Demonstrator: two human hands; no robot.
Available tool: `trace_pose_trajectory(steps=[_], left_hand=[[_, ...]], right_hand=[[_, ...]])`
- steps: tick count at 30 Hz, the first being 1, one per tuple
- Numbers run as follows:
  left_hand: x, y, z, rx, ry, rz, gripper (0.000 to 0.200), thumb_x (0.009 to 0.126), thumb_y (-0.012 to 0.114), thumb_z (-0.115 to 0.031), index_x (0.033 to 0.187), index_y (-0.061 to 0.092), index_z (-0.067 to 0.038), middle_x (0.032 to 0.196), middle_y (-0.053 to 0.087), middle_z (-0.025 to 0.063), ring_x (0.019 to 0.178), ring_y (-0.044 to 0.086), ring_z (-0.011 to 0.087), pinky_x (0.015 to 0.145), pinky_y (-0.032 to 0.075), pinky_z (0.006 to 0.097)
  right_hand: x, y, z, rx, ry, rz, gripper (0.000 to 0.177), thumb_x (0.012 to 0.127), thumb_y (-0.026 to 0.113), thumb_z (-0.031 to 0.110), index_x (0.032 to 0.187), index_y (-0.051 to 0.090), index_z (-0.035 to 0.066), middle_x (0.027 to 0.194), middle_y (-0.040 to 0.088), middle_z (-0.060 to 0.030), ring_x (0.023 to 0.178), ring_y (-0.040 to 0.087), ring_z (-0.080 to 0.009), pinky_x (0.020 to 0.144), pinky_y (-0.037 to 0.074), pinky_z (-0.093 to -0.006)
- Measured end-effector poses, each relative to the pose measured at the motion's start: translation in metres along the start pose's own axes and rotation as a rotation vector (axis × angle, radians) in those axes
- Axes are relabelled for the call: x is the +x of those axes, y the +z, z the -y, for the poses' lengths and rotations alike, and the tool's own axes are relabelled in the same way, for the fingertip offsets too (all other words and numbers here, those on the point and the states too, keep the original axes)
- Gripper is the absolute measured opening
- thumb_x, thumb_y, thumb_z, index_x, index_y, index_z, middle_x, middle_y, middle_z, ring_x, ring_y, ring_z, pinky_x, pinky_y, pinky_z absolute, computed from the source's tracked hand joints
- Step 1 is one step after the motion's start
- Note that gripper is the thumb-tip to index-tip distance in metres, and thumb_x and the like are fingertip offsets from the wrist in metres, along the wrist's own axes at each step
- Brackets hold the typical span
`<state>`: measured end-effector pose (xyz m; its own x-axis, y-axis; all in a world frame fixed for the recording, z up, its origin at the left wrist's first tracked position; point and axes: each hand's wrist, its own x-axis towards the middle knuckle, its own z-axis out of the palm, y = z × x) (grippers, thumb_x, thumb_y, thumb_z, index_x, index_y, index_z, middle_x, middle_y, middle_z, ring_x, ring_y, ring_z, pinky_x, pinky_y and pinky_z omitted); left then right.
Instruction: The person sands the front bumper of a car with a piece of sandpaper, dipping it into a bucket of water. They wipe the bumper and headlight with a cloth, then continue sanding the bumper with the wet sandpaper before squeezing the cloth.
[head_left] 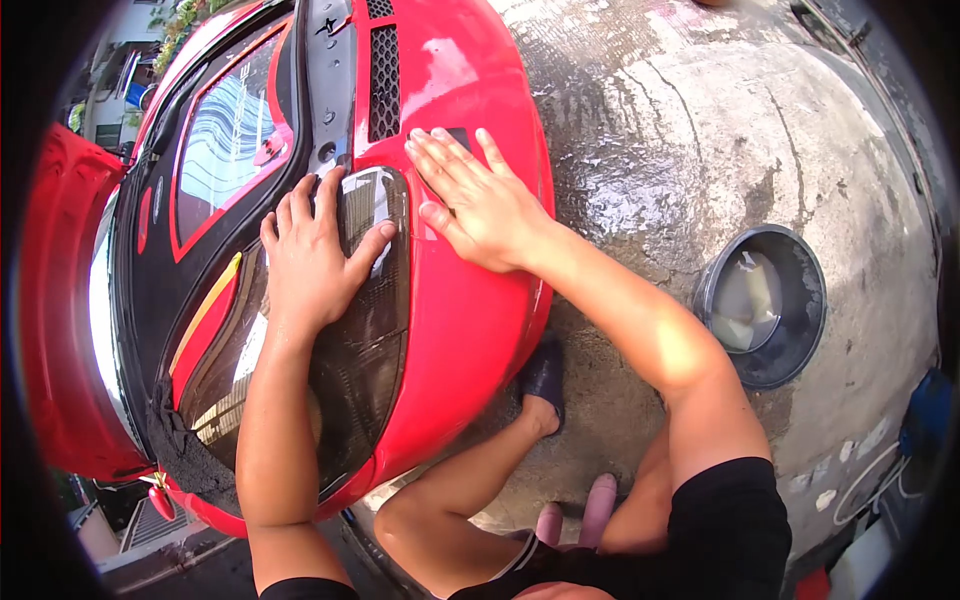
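Observation:
My left hand (313, 258) rests with spread fingers on the dark headlight (368, 345) of a red car, its fingertips at the upper edge of the lens. My right hand (482, 213) lies flat on the glossy red bumper (445, 335), fingers stretched out and thumb apart. A dark flat patch (460, 138) shows beside and beneath those fingers; I cannot tell whether it is a loose piece or part of the car. Just beyond is a black honeycomb grille (384, 85). A black cloth (185, 450) is draped at the headlight's outer corner.
On the wet concrete floor (640, 130) to the right stands a dark bucket (762, 372) with water and a pale item in it. The car's hood (70, 320) appears raised at the left. My foot in a dark shoe (543, 375) is beside the bumper; pink footwear (598, 510) shows below.

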<state>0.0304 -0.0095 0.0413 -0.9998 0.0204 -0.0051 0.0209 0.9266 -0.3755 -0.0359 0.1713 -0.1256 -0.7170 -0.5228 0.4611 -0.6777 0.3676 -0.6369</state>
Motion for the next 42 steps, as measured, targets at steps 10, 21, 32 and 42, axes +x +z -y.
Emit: trace_pose_trajectory(steps=[10,21,32,42], left_hand=[[-0.004,0.001,-0.001,0.009,-0.010,0.023,0.087,0.097,0.067,-0.067,0.162,0.046,-0.013,0.160,0.048,0.0238,0.151,0.044,0.0422,0.125,0.027,0.0610],[0.000,-0.002,0.001,-0.005,0.027,-0.004,0.088,0.097,0.067,-0.067,0.160,0.048,-0.009,0.158,0.049,0.0267,0.149,0.045,0.0419,0.124,0.028,0.0634],[-0.007,-0.008,-0.012,0.070,0.292,0.089,0.104,0.094,0.065,-0.071,0.173,0.032,-0.011,0.181,0.023,0.0151,0.168,0.019,0.0366,0.133,0.007,0.0634],[-0.025,-0.015,-0.039,0.137,0.559,0.281,0.106,0.098,0.058,-0.072,0.170,0.030,0.001,0.179,0.029,0.0178,0.168,0.018,0.0397,0.134,0.006,0.0622]], right_hand=[[-0.010,-0.010,-0.011,-0.055,-0.126,0.107,0.074,0.113,0.044,0.043,0.176,0.019,0.013,0.184,0.017,-0.0057,0.170,0.015,-0.0246,0.133,0.000,-0.0669],[-0.034,-0.021,-0.026,0.035,-0.133,0.189,0.076,0.112,0.043,0.043,0.177,0.015,0.016,0.184,0.018,-0.0058,0.170,0.016,-0.0251,0.133,0.000,-0.0653],[-0.057,-0.004,-0.036,0.050,0.030,-0.034,0.070,0.115,0.036,0.044,0.173,0.025,0.007,0.181,0.024,-0.0146,0.169,0.020,-0.0301,0.136,0.010,-0.0569],[-0.069,0.009,-0.036,0.091,0.055,-0.091,0.075,0.113,0.044,0.044,0.173,0.022,0.005,0.181,0.023,-0.0165,0.168,0.019,-0.0344,0.136,0.013,-0.0538]])
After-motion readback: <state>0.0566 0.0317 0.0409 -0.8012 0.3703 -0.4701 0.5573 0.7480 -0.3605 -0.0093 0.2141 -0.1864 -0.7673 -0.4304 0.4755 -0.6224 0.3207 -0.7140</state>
